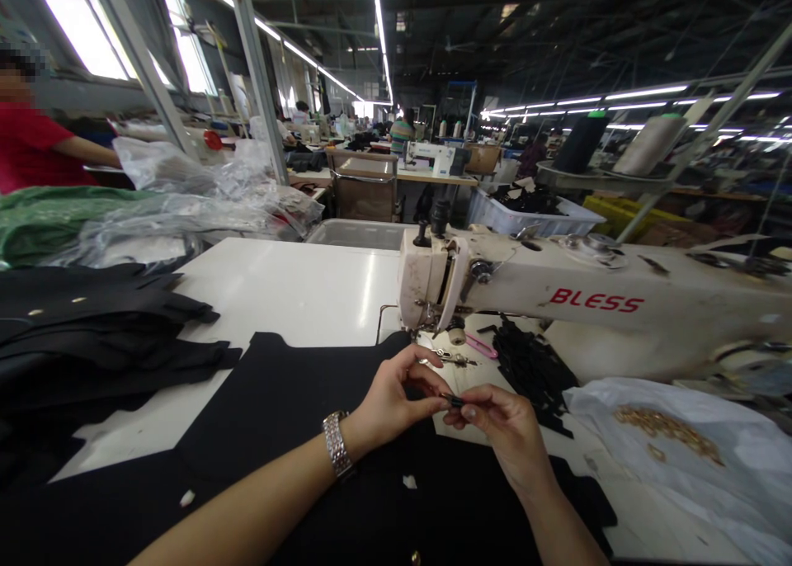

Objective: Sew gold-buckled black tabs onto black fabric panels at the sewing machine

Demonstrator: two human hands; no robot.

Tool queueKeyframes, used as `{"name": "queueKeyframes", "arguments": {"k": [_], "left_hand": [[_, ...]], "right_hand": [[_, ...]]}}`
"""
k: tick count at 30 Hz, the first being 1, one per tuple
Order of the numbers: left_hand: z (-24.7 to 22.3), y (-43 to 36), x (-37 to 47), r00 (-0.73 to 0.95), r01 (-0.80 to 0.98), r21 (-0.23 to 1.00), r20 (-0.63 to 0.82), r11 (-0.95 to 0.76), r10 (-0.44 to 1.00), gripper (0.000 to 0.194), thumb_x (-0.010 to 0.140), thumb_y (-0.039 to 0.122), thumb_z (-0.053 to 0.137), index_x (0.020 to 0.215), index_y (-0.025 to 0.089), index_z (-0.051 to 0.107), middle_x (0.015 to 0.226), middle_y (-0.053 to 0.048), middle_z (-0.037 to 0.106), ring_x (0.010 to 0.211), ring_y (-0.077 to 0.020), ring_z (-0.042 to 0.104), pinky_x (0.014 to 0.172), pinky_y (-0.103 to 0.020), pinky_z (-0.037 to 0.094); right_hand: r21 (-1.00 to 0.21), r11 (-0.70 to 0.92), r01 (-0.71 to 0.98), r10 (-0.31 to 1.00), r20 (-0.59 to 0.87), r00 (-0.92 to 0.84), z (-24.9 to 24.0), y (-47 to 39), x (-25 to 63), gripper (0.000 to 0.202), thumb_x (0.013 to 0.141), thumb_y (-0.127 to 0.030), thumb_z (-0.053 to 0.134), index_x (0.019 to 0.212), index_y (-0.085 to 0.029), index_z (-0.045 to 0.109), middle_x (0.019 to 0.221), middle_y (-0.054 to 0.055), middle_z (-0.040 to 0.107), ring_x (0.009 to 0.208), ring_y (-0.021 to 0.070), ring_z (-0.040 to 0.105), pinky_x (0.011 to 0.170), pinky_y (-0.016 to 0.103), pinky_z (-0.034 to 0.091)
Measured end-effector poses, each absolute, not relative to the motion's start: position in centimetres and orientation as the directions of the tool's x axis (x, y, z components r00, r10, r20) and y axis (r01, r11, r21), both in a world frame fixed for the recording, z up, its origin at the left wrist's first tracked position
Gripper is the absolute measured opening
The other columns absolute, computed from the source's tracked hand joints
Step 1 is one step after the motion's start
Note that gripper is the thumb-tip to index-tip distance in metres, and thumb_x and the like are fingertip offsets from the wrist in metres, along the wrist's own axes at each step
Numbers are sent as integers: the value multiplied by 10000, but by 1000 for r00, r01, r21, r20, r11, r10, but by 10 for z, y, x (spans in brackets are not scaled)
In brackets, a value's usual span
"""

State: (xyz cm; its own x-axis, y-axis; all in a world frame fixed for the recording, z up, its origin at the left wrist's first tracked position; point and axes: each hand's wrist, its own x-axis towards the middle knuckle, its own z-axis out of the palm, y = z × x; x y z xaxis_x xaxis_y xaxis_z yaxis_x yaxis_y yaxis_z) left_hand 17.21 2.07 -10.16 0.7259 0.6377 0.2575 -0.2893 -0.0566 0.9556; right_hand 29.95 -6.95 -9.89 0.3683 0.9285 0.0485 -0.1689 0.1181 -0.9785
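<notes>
Between the fingertips of both hands is a small black piece, perhaps a folded fabric tab; its exact kind is too small to tell. My left hand, with a metal watch at the wrist, pinches its left end. The right end is pinched by my right hand. Both hands are just in front of the sewing machine's needle area, above a black fabric panel spread on the white table. Right of the needle area lie a pink-handled tool and a heap of black strips.
The BLESS sewing machine spans the right side. Gold-coloured metal pieces rest on a white plastic bag. Stacked black fabric pieces lie at left, below plastic-wrapped bundles. A person in red is at far left.
</notes>
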Motion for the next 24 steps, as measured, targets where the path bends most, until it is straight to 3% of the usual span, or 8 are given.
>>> {"name": "queueKeyframes", "arguments": {"k": [6,11,13,16,19,24], "left_hand": [[-94,18,168,717,-188,951,303,-245,628,317,679,130,617,904,151,395,748,-51,648,673,-136,615,674,-242,478],[-89,16,165,707,-124,857,430,-500,562,298,711,137,583,974,145,444,750,-54,671,699,-142,630,711,-240,469],[-90,15,166,697,-121,846,444,-519,563,273,719,142,578,969,142,470,761,-58,675,706,-144,634,700,-232,475],[-92,13,168,660,-120,904,381,-409,648,197,702,167,610,879,139,528,741,-56,678,672,-150,640,635,-220,496],[-96,10,171,601,-184,964,266,-193,754,182,648,191,667,787,130,566,676,-44,674,628,-158,640,608,-232,513],[-101,4,179,521,-348,925,54,154,852,225,542,220,744,662,113,588,638,-31,660,585,-138,620,596,-221,513]], "right_hand": [[-993,113,35,891,117,438,-103,-72,301,173,604,-319,698,656,-172,623,585,30,648,542,187,620,567,315,514],[-945,130,299,869,254,425,-104,-75,301,132,665,-315,647,648,-188,615,574,25,641,525,171,602,554,282,485],[-932,143,334,855,286,432,-103,-75,300,132,674,-315,638,647,-189,608,580,27,639,529,177,606,556,284,484],[-952,158,262,833,271,482,-100,-75,297,153,664,-333,645,652,-188,596,579,28,634,536,188,613,550,293,496],[-983,142,120,833,184,522,-99,-74,294,182,636,-345,668,665,-183,592,568,29,640,525,186,613,547,301,506],[-989,141,-50,874,101,476,-101,-69,298,182,628,-324,685,667,-171,593,555,24,644,505,160,606,525,264,495]]}}
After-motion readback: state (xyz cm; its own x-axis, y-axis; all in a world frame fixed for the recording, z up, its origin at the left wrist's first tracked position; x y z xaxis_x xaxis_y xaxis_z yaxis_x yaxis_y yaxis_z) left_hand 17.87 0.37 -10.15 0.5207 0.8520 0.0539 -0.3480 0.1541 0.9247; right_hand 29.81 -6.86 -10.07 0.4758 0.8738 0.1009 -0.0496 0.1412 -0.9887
